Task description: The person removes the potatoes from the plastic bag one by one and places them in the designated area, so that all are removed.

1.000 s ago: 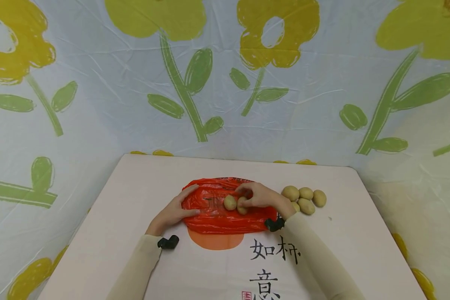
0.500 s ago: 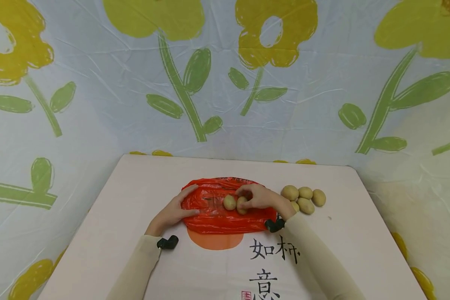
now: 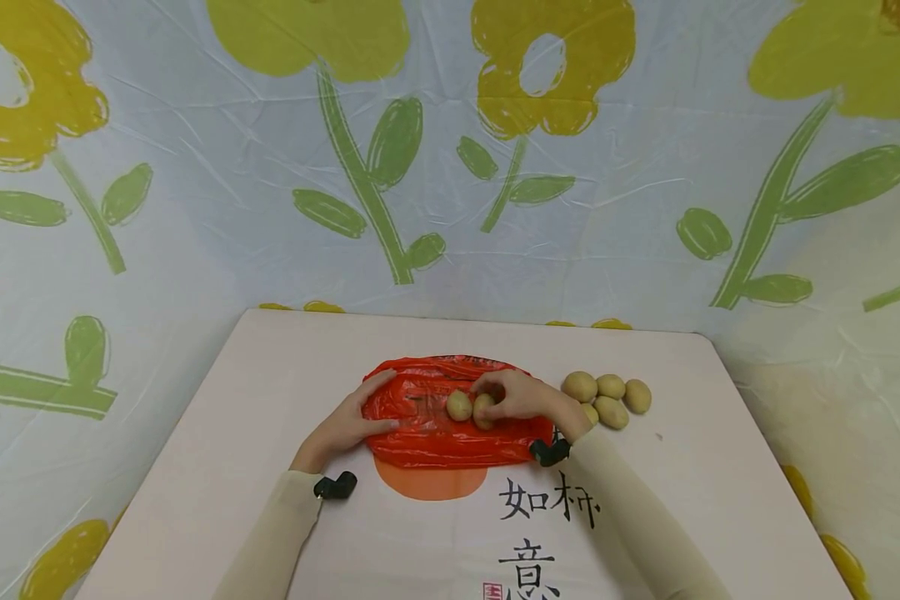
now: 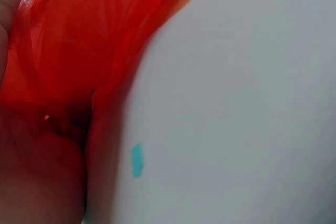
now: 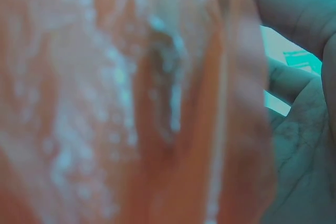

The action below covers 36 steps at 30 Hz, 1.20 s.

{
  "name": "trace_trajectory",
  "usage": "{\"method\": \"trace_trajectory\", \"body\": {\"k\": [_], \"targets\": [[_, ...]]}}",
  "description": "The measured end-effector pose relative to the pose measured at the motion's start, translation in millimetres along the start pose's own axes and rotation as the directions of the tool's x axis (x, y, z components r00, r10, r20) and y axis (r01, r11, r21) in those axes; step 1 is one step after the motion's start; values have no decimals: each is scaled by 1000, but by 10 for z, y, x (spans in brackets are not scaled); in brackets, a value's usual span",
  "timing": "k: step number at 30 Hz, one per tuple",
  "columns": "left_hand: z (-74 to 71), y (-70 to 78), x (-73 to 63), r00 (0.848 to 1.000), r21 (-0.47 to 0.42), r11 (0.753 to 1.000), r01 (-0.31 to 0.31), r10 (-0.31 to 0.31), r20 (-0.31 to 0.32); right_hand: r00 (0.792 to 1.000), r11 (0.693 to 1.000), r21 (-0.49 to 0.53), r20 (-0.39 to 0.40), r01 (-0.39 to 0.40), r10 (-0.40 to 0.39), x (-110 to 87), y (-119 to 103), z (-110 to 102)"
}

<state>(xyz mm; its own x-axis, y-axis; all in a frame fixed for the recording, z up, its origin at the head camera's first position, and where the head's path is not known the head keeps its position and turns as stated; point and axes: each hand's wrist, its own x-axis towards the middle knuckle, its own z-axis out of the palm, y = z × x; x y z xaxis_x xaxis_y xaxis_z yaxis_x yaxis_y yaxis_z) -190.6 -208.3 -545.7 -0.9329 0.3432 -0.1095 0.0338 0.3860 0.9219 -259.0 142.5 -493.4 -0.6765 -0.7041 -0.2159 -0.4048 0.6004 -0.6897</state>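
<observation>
A red plastic bag [image 3: 420, 442] lies spread on the table in the head view. My left hand [image 3: 348, 421] rests at the bag's left end, thumb and fingers extended and spread apart over it. Red film covers part of that palm in the left wrist view. My right hand [image 3: 521, 393] pinches a potato [image 3: 483, 412] over the middle of the bag, thumb in front and fingers behind. Just left of it sits another potato [image 3: 459, 406] amid the red film. The right wrist view is mostly filled by blurred bag [image 5: 131, 129], with the right fingers [image 5: 299, 9] at its right side.
Several potatoes [image 3: 611, 412] lie grouped on the table to the right of the bag, partly behind the right wrist. The pale table [image 3: 270, 350] has an orange circle and black characters printed on it. A flower-patterned cloth [image 3: 615, 208] hangs behind.
</observation>
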Motion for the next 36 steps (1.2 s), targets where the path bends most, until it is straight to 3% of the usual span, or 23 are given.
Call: {"method": "trace_trajectory", "body": {"k": [23,36], "targets": [[8,16,-11,1000,7,1000,22,-22,-4,999,999,-6,7,-46,46,-62,-12,21],[11,7,-8,1000,-6,1000,23,-23,-4,998,998,-55,-68,2,-6,-31,43,32]]}}
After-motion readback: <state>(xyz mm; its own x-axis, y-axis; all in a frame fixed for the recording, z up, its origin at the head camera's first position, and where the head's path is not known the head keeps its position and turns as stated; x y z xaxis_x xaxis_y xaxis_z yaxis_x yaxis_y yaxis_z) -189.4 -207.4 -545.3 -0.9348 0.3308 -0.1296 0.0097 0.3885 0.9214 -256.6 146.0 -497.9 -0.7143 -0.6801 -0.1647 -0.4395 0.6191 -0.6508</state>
